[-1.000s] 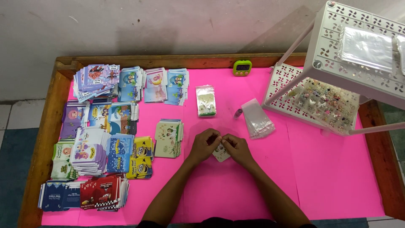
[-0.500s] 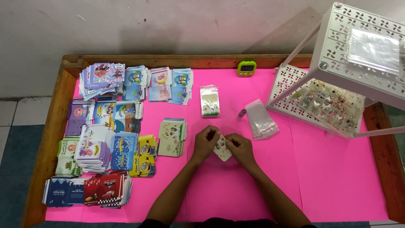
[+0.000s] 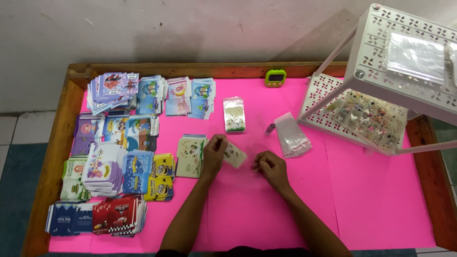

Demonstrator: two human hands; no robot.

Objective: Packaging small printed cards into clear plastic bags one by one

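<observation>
My left hand [image 3: 213, 154] holds a small cream card with cartoon figures [image 3: 234, 154] just above the pink table cover [image 3: 266, 214], beside a stack of matching cream cards [image 3: 189, 156]. Resting on the cover a little to the right is my right hand [image 3: 269, 167], fingers curled, with nothing visible in it. A bagged pack of cards [image 3: 234, 114] lies further back, and a pile of clear plastic sleeves [image 3: 291, 134] lies to the right of both hands.
Several stacks of colourful printed cards [image 3: 119, 152] fill the left side of the wooden-framed table [image 3: 57, 143]. A white perforated rack [image 3: 381, 81] stands at the right, holding a tray of small trinkets [image 3: 364, 116]. A green timer [image 3: 275, 77] sits at the back. A small vial [image 3: 270, 128] lies near the sleeves.
Both hands held the card together at the centre. Now my left hand has carried it leftward toward the cream stack, and my right hand has let go and stays on the cover.
</observation>
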